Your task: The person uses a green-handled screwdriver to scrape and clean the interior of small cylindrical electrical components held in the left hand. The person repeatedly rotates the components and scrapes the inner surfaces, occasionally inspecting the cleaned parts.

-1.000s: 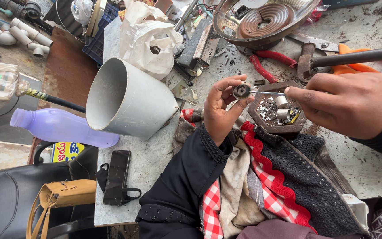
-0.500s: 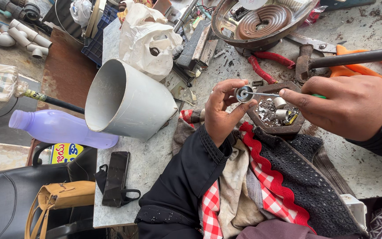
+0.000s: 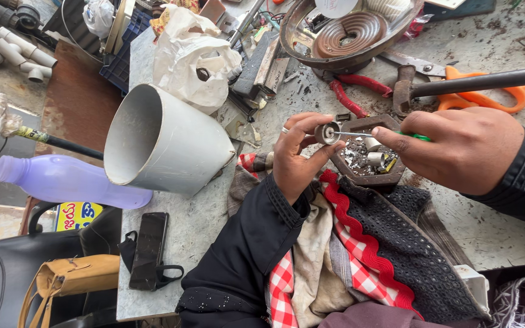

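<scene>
Left of the grey pipe (image 3: 165, 143): a lilac bottle (image 3: 68, 181), a yellow-blue label (image 3: 79, 214) below (partly hidden); behind, a white bag (image 3: 192, 58).

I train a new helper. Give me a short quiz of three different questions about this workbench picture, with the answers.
1. True or false: the left hand pinches a small round metal part.
2. The right hand holds: A) orange scissors B) a thin green-handled screwdriver C) a phone
3. Which dish sits under both hands?

Key: 1 true. 2 B; its tip meets the part. 3 The hexagonal tray of small metal pieces.
</scene>
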